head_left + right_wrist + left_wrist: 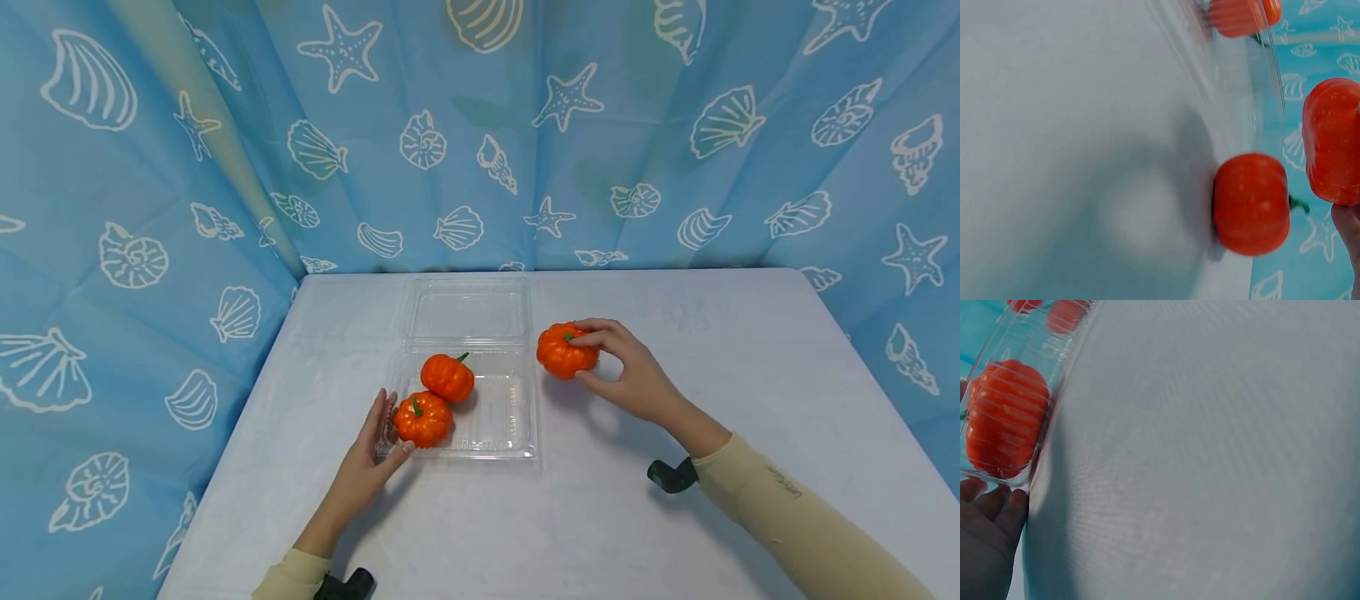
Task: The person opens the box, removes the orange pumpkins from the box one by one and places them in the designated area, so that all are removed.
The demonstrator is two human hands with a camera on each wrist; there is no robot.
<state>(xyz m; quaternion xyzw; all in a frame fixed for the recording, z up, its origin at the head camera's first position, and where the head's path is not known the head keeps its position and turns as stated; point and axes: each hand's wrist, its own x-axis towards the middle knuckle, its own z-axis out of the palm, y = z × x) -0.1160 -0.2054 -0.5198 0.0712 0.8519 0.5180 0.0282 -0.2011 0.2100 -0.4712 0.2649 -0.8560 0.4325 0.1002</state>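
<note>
My right hand (637,375) grips an orange toy pumpkin (564,353) with its thumb and fingers, right of the clear plastic container (495,454). In the right wrist view this pumpkin (1334,140) is raised, and a second pumpkin (1250,203) with a green stem sits on the table below it. The head view shows only one pumpkin there. My left hand (367,467) rests against the container's front left corner, its fingers extended along the left side. Two pumpkins lie in the container's base: one at the front left (423,419), the other just behind it (447,377).
The container's clear lid (471,310) lies folded back on the white-covered table (675,325). A blue curtain (480,108) with white shells and starfish hangs behind the table and along its left side. Dark wrist devices sit near both sleeves.
</note>
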